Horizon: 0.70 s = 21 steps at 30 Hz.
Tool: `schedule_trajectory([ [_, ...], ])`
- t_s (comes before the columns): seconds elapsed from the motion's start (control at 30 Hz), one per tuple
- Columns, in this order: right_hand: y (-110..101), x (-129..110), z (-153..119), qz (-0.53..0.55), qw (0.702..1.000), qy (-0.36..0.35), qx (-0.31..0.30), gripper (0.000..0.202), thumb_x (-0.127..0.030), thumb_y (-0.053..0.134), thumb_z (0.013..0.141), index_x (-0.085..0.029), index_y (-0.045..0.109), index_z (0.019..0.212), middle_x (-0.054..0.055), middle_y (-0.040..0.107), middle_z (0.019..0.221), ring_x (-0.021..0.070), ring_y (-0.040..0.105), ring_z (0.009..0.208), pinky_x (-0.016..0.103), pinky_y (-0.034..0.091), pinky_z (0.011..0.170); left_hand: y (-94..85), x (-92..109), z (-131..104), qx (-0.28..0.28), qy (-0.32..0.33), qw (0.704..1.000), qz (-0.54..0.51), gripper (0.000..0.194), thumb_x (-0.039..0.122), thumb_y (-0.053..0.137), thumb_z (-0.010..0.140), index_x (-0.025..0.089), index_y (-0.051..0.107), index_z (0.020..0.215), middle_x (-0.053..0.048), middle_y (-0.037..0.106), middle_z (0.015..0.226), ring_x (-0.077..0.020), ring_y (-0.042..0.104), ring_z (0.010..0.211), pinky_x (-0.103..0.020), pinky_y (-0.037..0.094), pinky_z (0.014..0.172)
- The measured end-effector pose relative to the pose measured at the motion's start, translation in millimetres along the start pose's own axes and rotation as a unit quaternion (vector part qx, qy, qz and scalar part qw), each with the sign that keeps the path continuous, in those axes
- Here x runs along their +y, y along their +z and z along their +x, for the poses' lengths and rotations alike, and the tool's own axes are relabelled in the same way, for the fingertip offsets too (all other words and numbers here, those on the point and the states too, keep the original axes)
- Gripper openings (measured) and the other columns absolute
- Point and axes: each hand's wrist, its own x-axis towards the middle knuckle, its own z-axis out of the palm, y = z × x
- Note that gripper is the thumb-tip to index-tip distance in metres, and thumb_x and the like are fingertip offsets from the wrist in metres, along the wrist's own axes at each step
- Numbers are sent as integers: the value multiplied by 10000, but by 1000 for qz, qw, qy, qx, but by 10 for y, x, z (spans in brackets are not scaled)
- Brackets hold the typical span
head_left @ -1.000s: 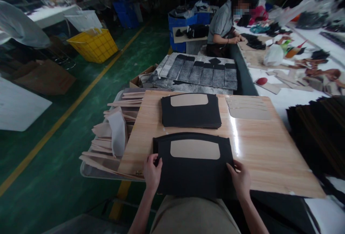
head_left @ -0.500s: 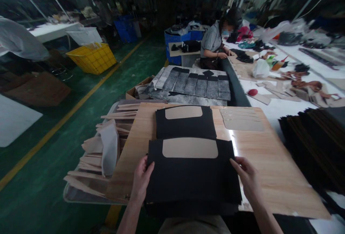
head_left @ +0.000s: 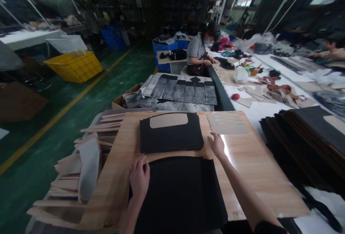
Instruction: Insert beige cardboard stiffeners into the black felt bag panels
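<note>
Curled at the upper left corner of the near black panel (head_left: pixel 180 191) with the left hand (head_left: pixel 139 178); cannot tell from this angle whether pinching the edge or merely resting on it. Loosely spread with the right hand (head_left: pixel 216 145), apparently holding nothing, above the wooden board (head_left: pixel 258 180), between the far black stack (head_left: pixel 171 138) and the thin beige pieces (head_left: pixel 231 128). Lying nearest the body: near black panel, probably for working with both hands; left corner likely steadied against sliding. Set just beyond: far black stack, with a beige patch (head_left: pixel 169 120) uppermost, presumably within reach yet out of the way. Laid at the far right of the board: thin beige pieces, overlapping with staggered edges, perhaps for easy lifting one by one. Hidden behind left hand and forearm: most of the panel's left edge. Cut off at bottom: panel's near edge. Too dark for counting its layers. Partly covered by the board at left: pale pieces (head_left: pixel 88 167). Unclear: right fingertips, whether touching the board or just above it.
</note>
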Motion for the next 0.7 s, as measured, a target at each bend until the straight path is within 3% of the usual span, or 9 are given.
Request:
schedule_trajectory([
  [0.1,-46,268,69,-69,998,9,-6,321,-318,476,887,-133,627,1101,177,615,1115,265,591,1012,384,448,864,125,98,-576,-75,120,987,74,277,262,479,919,241,654,1131,-86,673,1179,-251,599,1177,-444,515,1003],
  [0.2,-25,383,300,-112,994,-4,-11,292,-330,503,874,-122,620,1043,213,582,1178,304,567,1070,428,430,910,232,218,-867,-103,166,969,150,359,209,482,915,252,605,1250,-75,635,1301,-249,566,1242,-434,514,1009],
  [0.33,97,421,530,-140,990,-27,-14,279,-314,494,873,-105,610,1016,256,562,1190,368,532,1135,510,408,949,272,255,-930,-102,172,959,199,394,183,477,912,245,585,1286,-80,613,1338,-250,552,1263,-428,514,1009],
  [0.5,216,399,534,-151,988,-34,-17,323,-200,335,900,-78,605,1030,258,606,1048,388,558,1103,556,442,879,234,263,-932,-114,159,961,196,416,164,468,905,262,581,1293,-78,607,1343,-249,546,1271,-435,512,1016],
  [0.6,187,340,512,-156,987,-19,-18,355,-174,282,913,-77,603,1029,258,621,988,367,607,1032,534,457,852,226,280,-935,-117,157,964,181,416,159,465,903,252,584,1291,-84,609,1340,-253,543,1275,-442,510,1019],
  [0.7,35,300,454,-158,987,2,-23,303,-246,349,932,-108,608,1005,210,639,878,326,650,890,488,478,804,229,290,-921,-113,159,965,175,407,162,467,904,242,592,1282,-91,609,1338,-256,542,1276,-447,507,1023],
])
